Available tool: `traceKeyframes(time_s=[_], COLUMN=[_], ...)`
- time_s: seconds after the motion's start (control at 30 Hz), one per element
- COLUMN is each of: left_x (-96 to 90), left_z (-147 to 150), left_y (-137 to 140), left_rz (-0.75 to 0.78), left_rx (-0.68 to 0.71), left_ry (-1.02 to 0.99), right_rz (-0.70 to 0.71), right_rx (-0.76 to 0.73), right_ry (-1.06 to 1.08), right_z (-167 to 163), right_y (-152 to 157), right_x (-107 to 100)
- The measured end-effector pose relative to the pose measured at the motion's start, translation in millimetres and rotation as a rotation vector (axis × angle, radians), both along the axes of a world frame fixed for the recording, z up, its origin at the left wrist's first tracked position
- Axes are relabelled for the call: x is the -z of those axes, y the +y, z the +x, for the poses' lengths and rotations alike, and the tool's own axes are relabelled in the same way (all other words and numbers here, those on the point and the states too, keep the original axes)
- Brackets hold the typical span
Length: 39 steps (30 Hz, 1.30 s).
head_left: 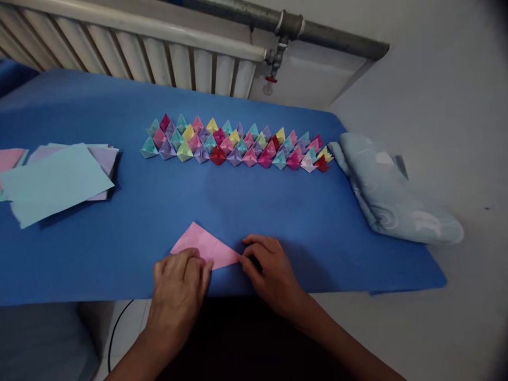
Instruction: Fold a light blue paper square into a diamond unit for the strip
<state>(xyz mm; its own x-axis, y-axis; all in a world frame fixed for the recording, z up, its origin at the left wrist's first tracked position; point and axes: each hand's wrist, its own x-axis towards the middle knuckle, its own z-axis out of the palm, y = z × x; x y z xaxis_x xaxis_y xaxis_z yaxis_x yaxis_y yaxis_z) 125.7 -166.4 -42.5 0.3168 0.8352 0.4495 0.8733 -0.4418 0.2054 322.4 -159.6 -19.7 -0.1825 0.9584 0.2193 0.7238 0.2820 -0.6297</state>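
Note:
A folded sheet of pink paper (212,247) lies near the front edge of the blue table, its right end narrowing to a point. My left hand (178,283) presses down on its lower left part, fingers curled together and thumb against the lower edge. At the right tip of the paper, my right hand (273,272) has its thumb and a bent finger closed on the corner, while another finger curves above, apart from the sheet. The undersides of both hands are hidden.
Rows of small folded paper boats (234,154) in many colours stand farther back on the blue table (166,196). Loose coloured sheets (59,182) are stacked at the left. A folded grey-blue blanket (381,185) lies at the right. Behind are a radiator (159,55) and a pipe (333,38).

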Motion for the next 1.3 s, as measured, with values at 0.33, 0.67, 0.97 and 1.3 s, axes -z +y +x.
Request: traceKeyframes(time_s=[0.33,0.67,0.97,1.3], left_x=[-3.2,-1.9,-12.2,-3.0], left_z=[1.2,-17.4,-16.1,-21.5], left_y=[-1.2,2.6,-10.5,-25.2], left_rz=[-0.034,-0.058,-0.002,0.008], left_rx=[-0.041,0.088,0.281,0.273], left_ry=[-0.022,0.088,0.038,-0.027], right_rz=[0.011,-0.115,-0.099,-0.242], right_rx=[0.012,0.055,-0.046,-0.176], right_ry=[0.006,-0.061,-0.156,-0.148], right_z=[-0.2,2.9,1.6,-9.9], right_y=[-0.8,3.0,1.9,-7.8], right_x=[1.7,-5.1,-11.8,-22.6])
